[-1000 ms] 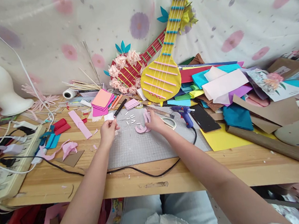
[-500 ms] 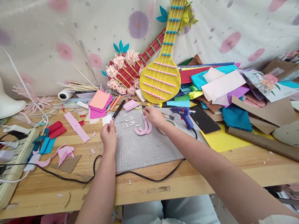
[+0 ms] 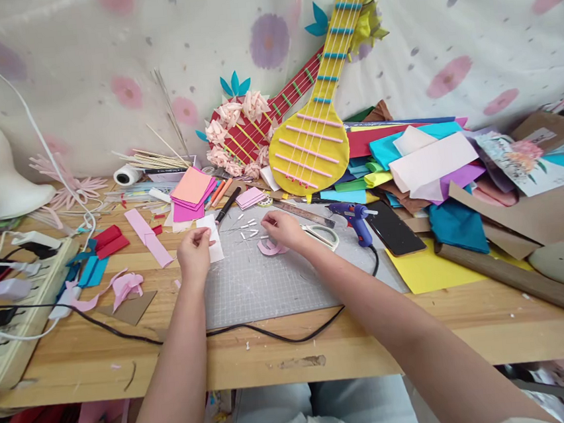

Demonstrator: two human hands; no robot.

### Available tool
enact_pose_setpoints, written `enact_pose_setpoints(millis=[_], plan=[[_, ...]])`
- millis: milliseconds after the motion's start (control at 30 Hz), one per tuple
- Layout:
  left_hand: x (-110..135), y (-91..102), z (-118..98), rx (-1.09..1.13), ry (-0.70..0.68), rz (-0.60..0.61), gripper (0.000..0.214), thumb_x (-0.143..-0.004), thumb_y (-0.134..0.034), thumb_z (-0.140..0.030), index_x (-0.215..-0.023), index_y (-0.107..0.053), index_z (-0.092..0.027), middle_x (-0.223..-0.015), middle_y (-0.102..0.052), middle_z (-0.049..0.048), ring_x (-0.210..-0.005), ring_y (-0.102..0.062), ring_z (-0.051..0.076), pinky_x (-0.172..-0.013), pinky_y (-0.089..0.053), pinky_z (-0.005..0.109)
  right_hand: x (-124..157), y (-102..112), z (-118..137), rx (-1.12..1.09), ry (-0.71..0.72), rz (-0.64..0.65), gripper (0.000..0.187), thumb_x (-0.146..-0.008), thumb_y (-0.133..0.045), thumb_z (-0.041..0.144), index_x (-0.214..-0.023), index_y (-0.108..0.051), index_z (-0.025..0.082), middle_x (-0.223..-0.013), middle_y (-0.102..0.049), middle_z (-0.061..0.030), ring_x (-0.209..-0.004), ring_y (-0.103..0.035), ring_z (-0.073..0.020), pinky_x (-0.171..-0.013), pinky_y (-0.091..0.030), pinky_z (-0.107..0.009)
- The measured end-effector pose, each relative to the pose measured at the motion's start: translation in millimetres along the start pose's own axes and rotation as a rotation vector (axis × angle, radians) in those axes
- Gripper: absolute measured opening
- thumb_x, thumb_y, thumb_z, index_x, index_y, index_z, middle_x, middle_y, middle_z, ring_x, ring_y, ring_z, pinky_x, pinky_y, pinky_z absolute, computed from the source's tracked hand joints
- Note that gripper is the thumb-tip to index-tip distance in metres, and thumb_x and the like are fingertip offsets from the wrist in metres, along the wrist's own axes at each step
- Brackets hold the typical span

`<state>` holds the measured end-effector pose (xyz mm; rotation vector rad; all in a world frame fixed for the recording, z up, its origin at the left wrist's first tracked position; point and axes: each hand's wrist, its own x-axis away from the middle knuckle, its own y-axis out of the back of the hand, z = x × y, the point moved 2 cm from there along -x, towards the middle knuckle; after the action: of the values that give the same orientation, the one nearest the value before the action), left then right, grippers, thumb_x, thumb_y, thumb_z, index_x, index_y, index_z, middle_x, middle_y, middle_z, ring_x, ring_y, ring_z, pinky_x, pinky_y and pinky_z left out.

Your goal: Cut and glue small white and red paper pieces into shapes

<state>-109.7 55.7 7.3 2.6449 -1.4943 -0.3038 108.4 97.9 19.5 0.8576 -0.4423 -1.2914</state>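
My left hand (image 3: 194, 252) is closed in a pinch over a small white paper sheet (image 3: 215, 244) at the left edge of the grey cutting mat (image 3: 260, 293). Whatever its fingertips hold is too small to make out. Thumb and fingers of my right hand (image 3: 282, 229) are also pressed together, just above a curled pink strip (image 3: 268, 248), partly covered by that hand; any thing in this pinch is hidden. Between both hands lie several small white pieces with thin stems (image 3: 249, 225).
A blue glue gun (image 3: 355, 219), a phone (image 3: 394, 227), scissors (image 3: 325, 235) and a ruler (image 3: 302, 212) lie on the right. Behind stands a yellow paper lute (image 3: 310, 149). A black cord (image 3: 284, 336) crosses in front; a power strip (image 3: 27, 309) is at left.
My left hand has moved left, uncovering more of the white paper. My right hand has come left and nearer, over the pink strip, and the scissors show more. The view has shifted slightly.
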Motion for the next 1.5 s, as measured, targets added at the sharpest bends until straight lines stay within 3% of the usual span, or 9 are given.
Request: enact_pose_setpoints(millis=[200,400,533,633,733,967,1133,1400,1500], plan=[[-20,28.5,-11,-0.38,-0.016,-0.044,0.024,-0.08,-0.041,-0.03,-0.082,-0.059,-0.015,-0.068,-0.058,0.0019,-0.044,-0.053,0.011,-0.045,-0.036,0.023,19,23,-24,-0.038,-0.034,-0.101,0.015,-0.078,-0.046,0.026,-0.077,-0.06,0.02,-0.079,-0.063,-0.0013,-0.073,-0.054,-0.014,-0.068,-0.039,-0.025],[-39,63.5,-25,-0.754,0.051,-0.05,0.03,-0.081,-0.04,-0.034,-0.086,-0.064,-0.017,-0.053,-0.053,0.003,-0.051,-0.054,0.02,-0.058,-0.041,0.032,36,22,-42,-0.087,-0.067,-0.259,0.019,-0.08,-0.042,0.026,-0.081,-0.06,0.019,-0.081,-0.063,-0.0032,-0.075,-0.054,-0.0155,-0.067,-0.04,-0.026],[-42,72.4,-30,-0.968,0.086,-0.077,0.032,-0.077,-0.047,-0.039,-0.096,-0.061,-0.017,-0.086,-0.063,0.0128,-0.089,-0.057,0.03,-0.076,-0.042,0.042,41,15,-42,-0.045,0.015,-0.227,0.019,-0.078,-0.045,0.024,-0.09,-0.06,0.019,-0.086,-0.063,-0.0038,-0.08,-0.056,-0.0168,-0.073,-0.041,-0.029],[-43,68.0,-23,-1.089,0.159,-0.1,0.057,-0.066,-0.061,-0.041,-0.113,-0.048,-0.011,-0.119,-0.049,0.0224,-0.111,-0.046,0.035,-0.085,-0.038,0.044,41,13,-42,0.005,0.055,-0.209,0.021,-0.076,-0.048,0.022,-0.093,-0.06,0.018,-0.087,-0.064,-0.005,-0.083,-0.055,-0.0181,-0.076,-0.042,-0.031],[-46,61.6,-13,-1.175,0.217,-0.084,0.067,-0.061,-0.066,-0.04,-0.114,-0.044,-0.006,-0.125,-0.041,0.0275,-0.122,-0.034,0.037,-0.091,-0.033,0.048,40,11,-44,0.017,0.06,-0.203,0.021,-0.076,-0.047,0.02,-0.094,-0.059,0.018,-0.088,-0.063,-0.0058,-0.084,-0.055,-0.0188,-0.077,-0.042,-0.032],[-60,72.9,-5,-0.863,0.327,-0.188,0.071,-0.046,-0.074,-0.014,-0.107,-0.038,-0.01,-0.128,-0.032,0.0254,-0.114,-0.04,0.045,-0.086,-0.038,0.053,44,11,-39,0.115,0.134,-0.134,0.025,-0.078,-0.05,0.027,-0.1,-0.057,0.017,-0.095,-0.061,-0.0078,-0.092,-0.053,-0.0205,-0.083,-0.04,-0.034],[-54,76.4,-6,-0.739,0.325,-0.21,0.064,-0.045,-0.066,-0.003,-0.103,-0.039,-0.012,-0.124,-0.037,0.0241,-0.11,-0.047,0.041,-0.086,-0.04,0.052,50,10,-29,0.227,0.344,0.01,0.056,-0.07,-0.06,0.053,-0.113,-0.052,0.019,-0.112,-0.054,-0.011,-0.106,-0.046,-0.0257,-0.089,-0.036,-0.04],[-36,58.9,-16,-0.761,0.012,-0.302,0.05,-0.053,-0.068,-0.015,-0.099,-0.048,-0.012,-0.111,-0.048,0.0181,-0.115,-0.042,0.035,-0.094,-0.035,0.046,34,2,-21,0.275,0.258,0.006,0.041,-0.079,-0.055,0.034,-0.116,-0.05,0.017,-0.113,-0.054,-0.0116,-0.11,-0.044,-0.0241,-0.096,-0.033,-0.041],[-26,36.4,-23,-0.589,-0.088,-0.251,0.038,-0.064,-0.063,-0.025,-0.099,-0.052,-0.015,-0.09,-0.06,0.0084,-0.086,-0.058,0.022,-0.082,-0.045,0.038,30,1,-19,0.24,0.249,-0.022,0.038,-0.077,-0.055,0.028,-0.113,-0.052,0.017,-0.112,-0.055,-0.011,-0.109,-0.044,-0.0233,-0.094,-0.035,-0.04]])
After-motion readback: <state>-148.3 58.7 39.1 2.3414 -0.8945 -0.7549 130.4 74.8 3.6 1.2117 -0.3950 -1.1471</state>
